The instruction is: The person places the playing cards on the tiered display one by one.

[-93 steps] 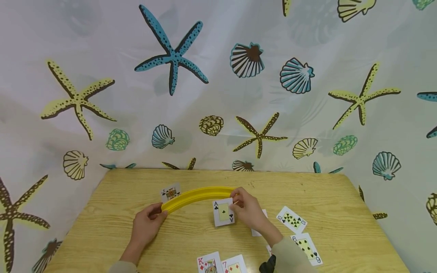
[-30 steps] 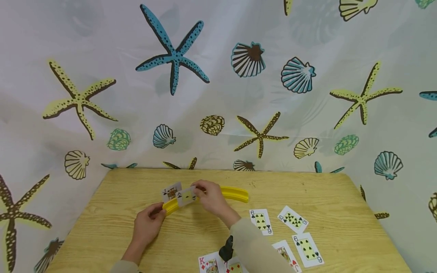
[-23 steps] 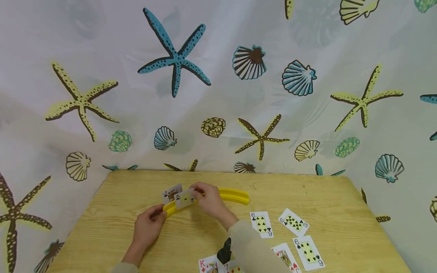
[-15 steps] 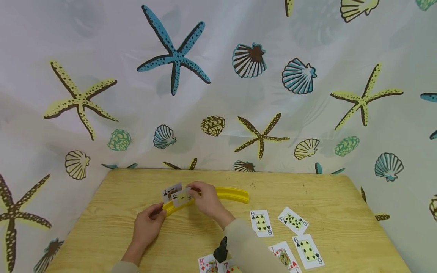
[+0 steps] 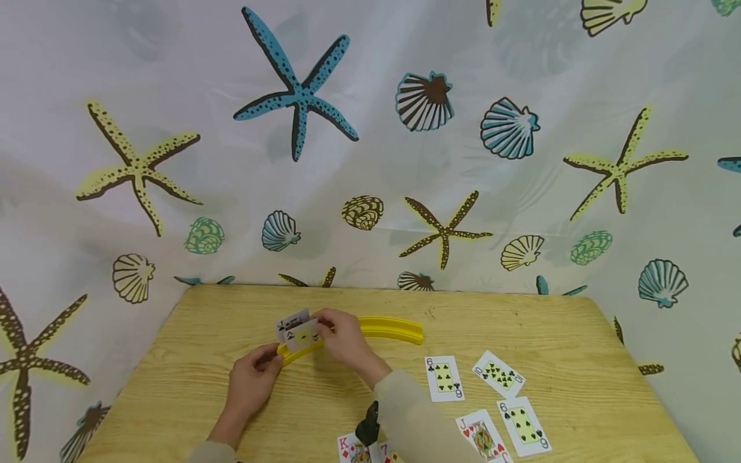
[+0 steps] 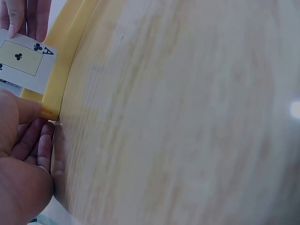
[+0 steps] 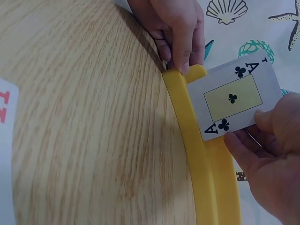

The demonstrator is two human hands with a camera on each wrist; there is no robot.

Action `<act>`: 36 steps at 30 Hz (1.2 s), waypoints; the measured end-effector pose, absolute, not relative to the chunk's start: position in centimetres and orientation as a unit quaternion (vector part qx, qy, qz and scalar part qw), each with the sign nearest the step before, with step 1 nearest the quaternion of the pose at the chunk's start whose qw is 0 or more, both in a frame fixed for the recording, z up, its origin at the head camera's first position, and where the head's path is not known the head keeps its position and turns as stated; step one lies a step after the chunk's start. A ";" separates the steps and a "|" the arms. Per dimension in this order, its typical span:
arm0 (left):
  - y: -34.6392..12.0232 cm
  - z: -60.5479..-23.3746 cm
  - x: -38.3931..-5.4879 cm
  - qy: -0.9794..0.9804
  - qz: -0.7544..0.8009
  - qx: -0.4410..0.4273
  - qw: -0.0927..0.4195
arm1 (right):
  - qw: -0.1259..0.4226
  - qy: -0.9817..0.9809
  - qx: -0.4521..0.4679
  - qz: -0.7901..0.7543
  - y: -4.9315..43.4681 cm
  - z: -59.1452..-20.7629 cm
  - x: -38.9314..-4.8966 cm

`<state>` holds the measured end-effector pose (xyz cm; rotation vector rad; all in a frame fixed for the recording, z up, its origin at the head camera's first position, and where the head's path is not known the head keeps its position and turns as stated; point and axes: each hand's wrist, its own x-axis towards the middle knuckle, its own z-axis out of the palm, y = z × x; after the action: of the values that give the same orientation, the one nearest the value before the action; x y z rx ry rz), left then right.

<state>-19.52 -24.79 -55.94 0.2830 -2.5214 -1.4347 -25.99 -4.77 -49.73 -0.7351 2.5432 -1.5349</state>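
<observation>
My left hand pinches the left end of a curved yellow card holder, thumb on the near side. The right hand holds an ace of clubs by its right edge, thumb on its face. In the right wrist view that ace leans upright with its lower edge at the holder's groove; whether it is fully seated I cannot tell. Behind it stands a black jack, partly covered. The left wrist view has the ace just beyond my left thumb.
Face-up on the wooden table lie a six of clubs, a ten of clubs, a six of spades and a jack of hearts. A king of diamonds lies nearer, beside a partly hidden seven of diamonds.
The right hand has carried the ace of clubs leftward from before the holder's right part to its left end, in front of the jack. My left hand keeps its place on the holder.
</observation>
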 end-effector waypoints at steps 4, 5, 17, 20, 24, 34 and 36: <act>-24.8 -56.0 -19.6 -0.862 -0.485 0.100 0.109 | 0.043 0.828 -0.239 -0.505 -5.1 -50.0 -26.1; -24.8 -56.0 -19.6 -0.862 -0.485 0.101 0.108 | 0.044 0.828 -0.239 -0.506 -5.1 -50.0 -26.2; -24.7 -55.9 -19.4 -0.857 -0.494 0.101 0.108 | 0.054 0.828 -0.240 -0.504 -5.4 -50.7 -26.2; -24.6 -55.9 -19.3 -0.856 -0.495 0.104 0.106 | 0.055 0.828 -0.238 -0.505 -5.5 -50.9 -26.2; -24.6 -55.9 -19.3 -0.856 -0.495 0.104 0.104 | 0.061 0.829 -0.231 -0.506 -5.6 -51.1 -26.1; -24.7 -55.9 -19.5 -0.856 -0.495 0.101 0.112 | 0.064 0.830 -0.225 -0.506 -5.6 -51.1 -26.2; -24.7 -55.9 -19.4 -0.857 -0.493 0.100 0.113 | 0.067 0.828 -0.222 -0.510 -5.6 -51.1 -26.1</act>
<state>-19.44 -24.70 -55.92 0.2948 -2.5142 -1.4454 -26.14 -5.60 -51.05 -0.6691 2.4963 -1.5377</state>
